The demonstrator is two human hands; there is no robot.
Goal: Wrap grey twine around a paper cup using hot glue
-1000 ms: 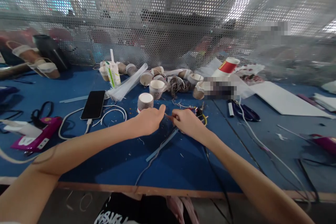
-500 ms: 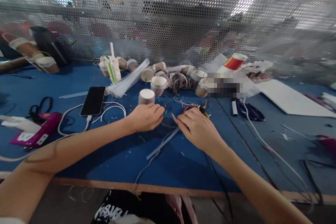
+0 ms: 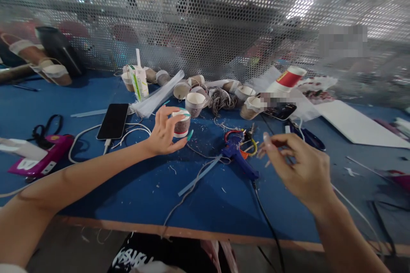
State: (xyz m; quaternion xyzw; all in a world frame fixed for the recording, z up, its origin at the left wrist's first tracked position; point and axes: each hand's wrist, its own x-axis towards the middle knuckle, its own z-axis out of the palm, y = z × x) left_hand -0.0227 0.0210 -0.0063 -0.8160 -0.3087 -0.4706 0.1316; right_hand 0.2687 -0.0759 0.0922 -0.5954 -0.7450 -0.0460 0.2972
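My left hand (image 3: 168,132) is curved around a small wrapped cup (image 3: 181,127), thumb and fingers spread on either side of it; whether it grips the cup is hard to tell. My right hand (image 3: 296,162) is raised over the table with fingers parted and nothing visible between them. Left of it lies a blue glue gun (image 3: 240,160) with a black cord, beside scissors with red and yellow handles (image 3: 254,148). A pale blue strip (image 3: 200,175) and a thin grey cord (image 3: 179,203) lie in front.
Several small cups and a bundle of twine (image 3: 221,100) line the back by a perforated metal screen (image 3: 205,21). A phone (image 3: 113,121), white cable and purple power strip (image 3: 43,155) lie left. A white board (image 3: 361,123) lies right.
My left hand has opened from a closed shape and moved slightly left, around the cup. My right hand has moved right, away from the middle, uncovering the glue gun.
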